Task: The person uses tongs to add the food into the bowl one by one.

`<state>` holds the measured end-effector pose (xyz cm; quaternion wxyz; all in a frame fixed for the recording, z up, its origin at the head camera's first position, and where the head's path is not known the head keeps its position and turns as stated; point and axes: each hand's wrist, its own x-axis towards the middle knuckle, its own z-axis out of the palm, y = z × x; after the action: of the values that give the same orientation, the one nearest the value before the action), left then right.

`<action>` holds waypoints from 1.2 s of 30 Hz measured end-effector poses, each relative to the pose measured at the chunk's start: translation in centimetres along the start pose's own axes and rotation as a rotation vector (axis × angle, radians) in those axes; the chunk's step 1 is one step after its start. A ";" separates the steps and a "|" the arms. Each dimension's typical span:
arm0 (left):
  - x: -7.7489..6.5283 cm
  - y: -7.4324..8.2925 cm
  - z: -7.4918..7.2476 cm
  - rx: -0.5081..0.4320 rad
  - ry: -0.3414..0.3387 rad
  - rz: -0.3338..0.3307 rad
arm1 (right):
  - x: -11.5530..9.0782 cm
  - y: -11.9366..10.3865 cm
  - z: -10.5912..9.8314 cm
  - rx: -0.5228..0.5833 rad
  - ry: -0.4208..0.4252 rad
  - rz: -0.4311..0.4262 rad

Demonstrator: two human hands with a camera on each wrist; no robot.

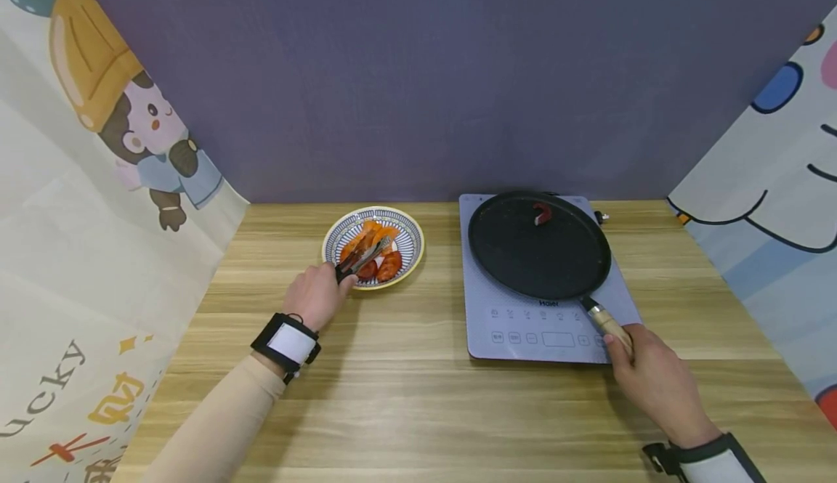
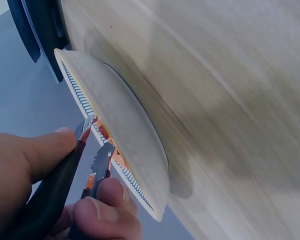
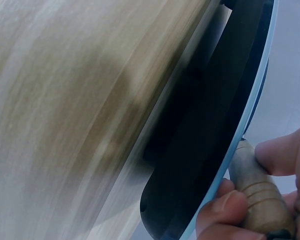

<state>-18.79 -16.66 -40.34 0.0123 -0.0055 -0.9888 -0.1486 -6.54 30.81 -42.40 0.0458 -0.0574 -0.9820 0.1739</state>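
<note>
My left hand [image 1: 317,295] grips black-handled metal tongs [image 1: 370,255], thumb on one arm and fingers on the other. In the left wrist view the tongs' [image 2: 65,185] serrated ends stand apart at the plate's rim. The patterned plate [image 1: 413,240] with a yellow edge holds several orange and red food pieces [image 1: 390,266]. Whether the tongs pinch a piece cannot be told. My right hand [image 1: 657,378] holds the wooden handle [image 1: 608,323] of a flat black pan [image 1: 536,258]. One small dark-red curved piece [image 1: 543,213] lies near the pan's far side.
Under the pan is a pale Haier induction cooktop [image 1: 480,323] with touch controls along its front. Wooden tabletop [image 1: 418,410] lies between and in front of the hands. A purple-grey wall [image 1: 418,83] rises behind, with cartoon-printed sheets [image 1: 59,250] at both sides.
</note>
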 end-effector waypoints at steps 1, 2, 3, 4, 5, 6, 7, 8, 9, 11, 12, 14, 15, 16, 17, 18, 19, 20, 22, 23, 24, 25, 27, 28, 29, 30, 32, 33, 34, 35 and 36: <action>0.0 0.0 0.0 0.001 0.002 0.002 | 0.0 0.0 0.0 -0.001 0.002 0.000; 0.1 0.0 0.0 0.003 0.007 0.003 | 0.0 0.0 0.0 -0.002 0.004 0.000; 0.1 0.0 0.0 0.006 0.008 0.002 | 0.0 0.0 0.0 -0.003 0.004 0.001; 0.1 0.1 0.0 0.009 0.008 0.001 | 0.0 0.0 0.0 -0.004 0.003 0.003; 0.1 0.1 0.0 0.012 0.007 -0.001 | 0.0 0.0 0.0 -0.005 0.000 0.006; 0.2 0.1 0.0 0.014 0.004 -0.002 | 0.0 0.0 0.0 -0.006 -0.001 0.008; 0.2 0.1 0.0 0.019 0.003 -0.007 | 0.1 0.0 0.0 -0.007 -0.002 0.011; 0.2 0.2 0.0 0.024 -0.001 -0.011 | 0.1 0.0 0.0 -0.006 -0.003 0.012; 0.2 0.3 0.0 0.029 -0.006 -0.016 | 0.1 0.0 0.0 -0.007 -0.001 0.013; 0.3 0.4 -0.1 0.036 -0.018 -0.019 | 0.1 0.0 0.0 -0.008 0.001 0.014; 0.3 0.5 -0.1 0.039 -0.022 -0.018 | 0.0 0.0 0.0 -0.008 0.003 0.014; 0.3 0.7 -0.1 0.043 -0.030 -0.018 | 0.0 -0.1 0.0 -0.008 0.004 0.015; 0.4 0.8 -0.1 0.043 -0.035 -0.017 | 0.0 -0.1 0.0 -0.008 0.002 0.017; 0.4 0.9 -0.1 0.044 -0.039 -0.016 | 0.0 -0.1 0.0 -0.007 0.000 0.018; 0.5 1.0 -0.1 0.046 -0.038 -0.016 | 0.0 -0.1 0.0 -0.006 -0.002 0.020; 0.5 1.0 -0.1 0.045 -0.040 -0.017 | 0.0 -0.1 0.0 -0.006 -0.005 0.022; 0.6 1.1 0.0 0.042 -0.042 -0.021 | 0.0 -0.1 0.0 -0.005 -0.008 0.023; 0.6 1.1 0.0 0.039 -0.043 -0.022 | 0.0 -0.1 -0.1 -0.004 -0.012 0.024; 0.7 1.2 0.1 0.036 -0.043 -0.022 | 0.0 -0.1 -0.1 -0.003 -0.014 0.025; 0.8 1.2 0.1 0.034 -0.043 -0.021 | 0.0 -0.1 -0.1 -0.003 -0.015 0.025; 0.8 1.3 0.2 0.031 -0.042 -0.019 | 0.0 0.0 -0.1 -0.002 -0.015 0.024; 0.9 1.3 0.2 0.031 -0.040 -0.016 | 0.0 0.0 0.0 -0.002 -0.011 0.022; 1.0 1.3 0.2 0.034 -0.039 -0.011 | -0.1 0.0 0.0 -0.003 -0.004 0.020; 1.0 1.3 0.2 0.034 -0.038 -0.011 | -0.1 0.0 0.1 -0.002 -0.001 0.018; 1.0 1.4 0.3 0.036 -0.038 -0.010 | -0.1 0.0 0.1 -0.002 0.001 0.017; 1.1 1.4 0.3 0.036 -0.038 -0.009 | -0.1 0.0 0.1 -0.001 0.004 0.015; 1.2 1.4 0.3 0.036 -0.040 -0.009 | -0.1 0.0 0.0 0.001 0.005 0.013; 1.2 1.4 0.4 0.037 -0.040 -0.009 | -0.1 0.0 0.0 0.002 0.007 0.010; 1.3 1.4 0.4 0.037 -0.040 -0.009 | -0.1 0.0 0.0 0.001 0.009 0.008; 1.3 1.4 0.4 0.037 -0.041 -0.008 | -0.1 0.0 0.0 0.001 0.011 0.006; 1.3 1.4 0.4 0.038 -0.040 -0.006 | -0.1 0.0 0.0 0.001 0.011 0.005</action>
<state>-20.06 -15.23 -40.31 -0.0077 -0.0053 -0.9915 -0.1299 -6.46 30.78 -42.40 0.0506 -0.0610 -0.9815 0.1741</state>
